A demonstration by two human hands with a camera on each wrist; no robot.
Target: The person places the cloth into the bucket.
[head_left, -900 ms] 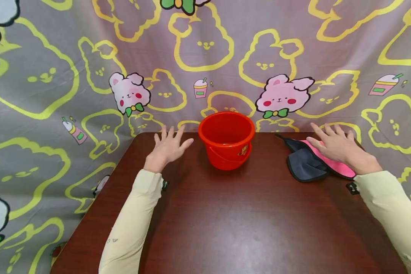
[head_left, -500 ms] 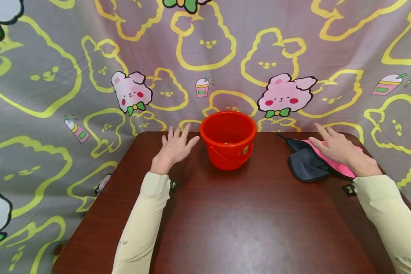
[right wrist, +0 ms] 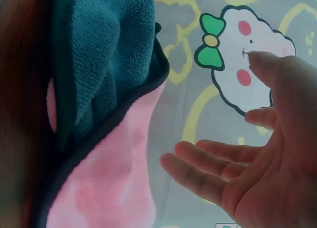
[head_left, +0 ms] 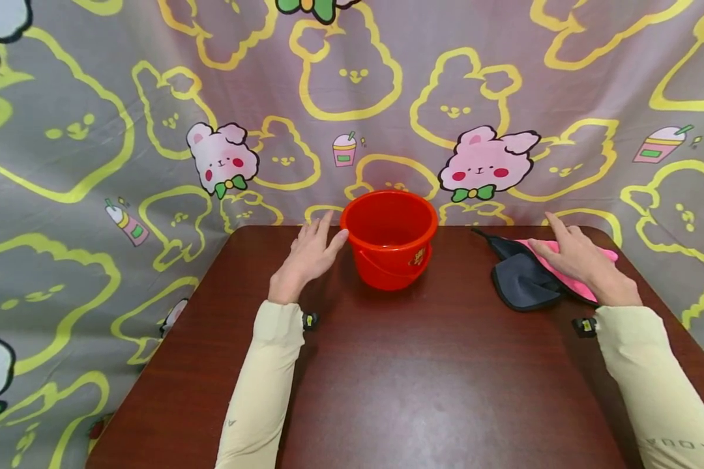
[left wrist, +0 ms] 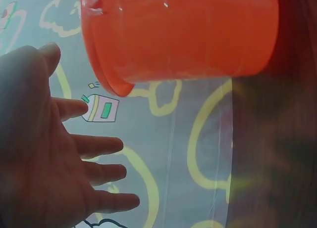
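Note:
A red bucket (head_left: 389, 244) stands upright at the back middle of the table, its handle hanging down the front. Just left of its rim is my left hand (head_left: 309, 257), fingers extended and holding nothing; in the left wrist view this hand (left wrist: 64, 154) is apart from the bucket (left wrist: 183, 35). My right hand (head_left: 581, 260) hovers over a folded cloth (head_left: 522, 281), dark grey and pink with a black edge. The right wrist view has the cloth (right wrist: 106, 163) beside the empty right hand (right wrist: 262, 159), with a gap between them.
The dark brown wooden table (head_left: 422, 378) reaches back to a hanging curtain (head_left: 352, 85) printed with yellow outlines and cartoon rabbits. A black strap piece shows at each wrist, beside the cream sleeves (head_left: 270, 371).
My left hand has moved right, closer to the bucket. My right hand has shifted slightly left above the cloth. The bucket and cloth have stayed in place.

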